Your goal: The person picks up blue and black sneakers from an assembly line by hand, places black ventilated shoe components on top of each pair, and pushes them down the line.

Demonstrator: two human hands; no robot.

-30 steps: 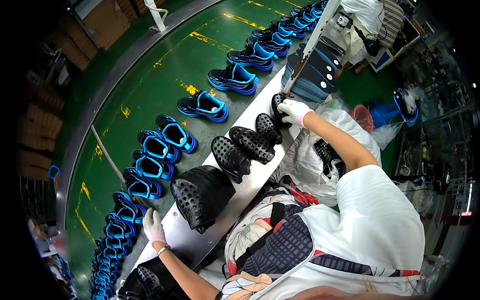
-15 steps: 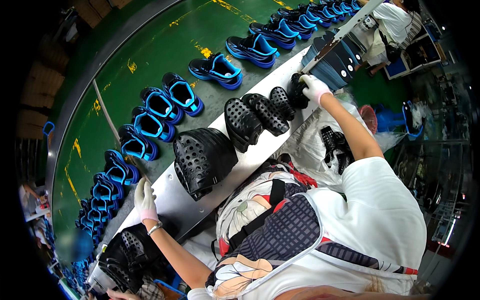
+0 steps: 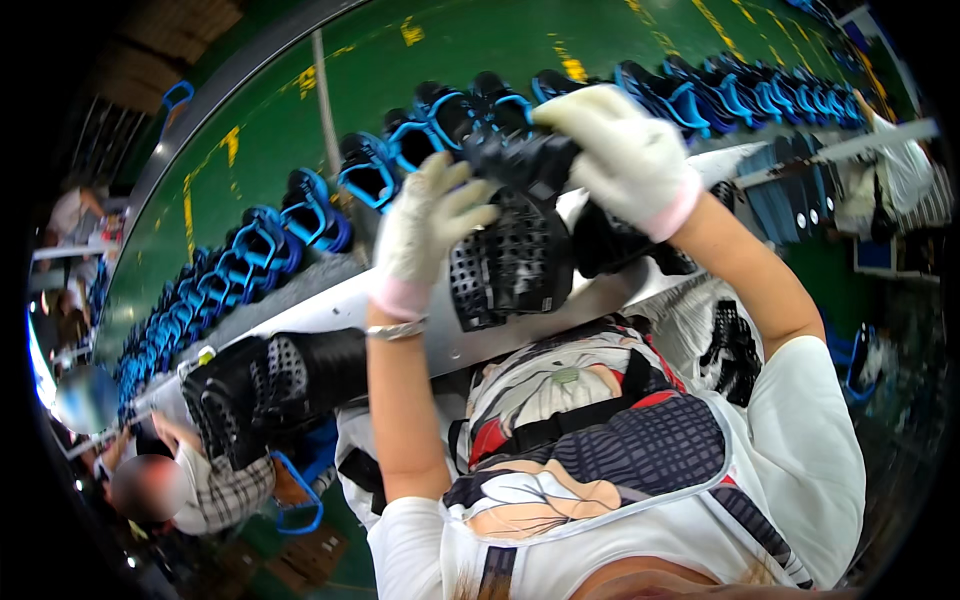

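My left hand (image 3: 425, 225), in a white glove, is open with its fingers spread beside a stack of black perforated plastic shoe trees (image 3: 515, 265). That stack stands on the white ledge in front of me. My right hand (image 3: 630, 150), gloved too, is curled around a dark shoe tree (image 3: 525, 165) just above the stack. This piece is smeared by motion, and the thumb's grip on it is partly hidden. More black pieces (image 3: 605, 240) lie on the ledge below my right hand.
Black-and-blue sneakers (image 3: 262, 240) line the green conveyor beyond the white ledge (image 3: 330, 305). More black shoe trees (image 3: 300, 375) sit at the left, near a co-worker in a checked garment (image 3: 225, 495). Dark blue insole-shaped sheets (image 3: 770, 195) stand at the right, by a metal bar (image 3: 880, 140).
My right hand has come left from the ledge's right end, bringing a black shoe tree over the stack. My left hand has risen beside the stack. The view has turned.
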